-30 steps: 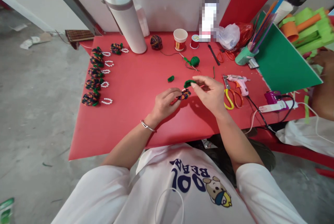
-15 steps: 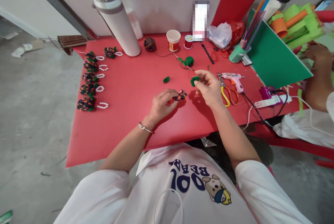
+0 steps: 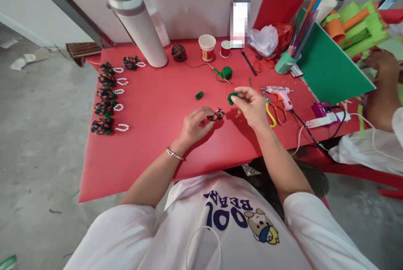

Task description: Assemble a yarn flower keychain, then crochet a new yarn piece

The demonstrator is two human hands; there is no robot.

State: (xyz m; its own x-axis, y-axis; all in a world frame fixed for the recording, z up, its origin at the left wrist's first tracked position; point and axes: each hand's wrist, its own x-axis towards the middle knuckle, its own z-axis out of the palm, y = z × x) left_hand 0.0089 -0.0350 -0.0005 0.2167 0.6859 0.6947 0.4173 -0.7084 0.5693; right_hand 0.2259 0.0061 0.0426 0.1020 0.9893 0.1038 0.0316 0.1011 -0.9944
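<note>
My left hand [image 3: 195,125] pinches a small multicoloured crocheted piece [image 3: 218,115] just above the red table [image 3: 147,148]. To its right, my right hand [image 3: 252,104] holds a small green crocheted piece [image 3: 232,98] between thumb and fingers. The two pieces are apart. A second green piece [image 3: 199,95] lies on the table above my left hand. Beyond my right fingers are a green yarn ball [image 3: 226,72] and a crochet hook [image 3: 227,81]. A thin red thread shows near the right fingertips.
Several multicoloured yarn pieces [image 3: 101,126] with white bead loops line the left side. Along the back stand a white lamp [image 3: 141,30], dark yarn ball [image 3: 178,52], paper cup [image 3: 207,48] and thread spool [image 3: 226,49]. Scissors [image 3: 271,114] and a pink glue gun [image 3: 281,94] lie right, near another person's arm.
The green piece in my right hand has tilted and shifted slightly. Both hands keep their hold, and the whole view has moved a little.
</note>
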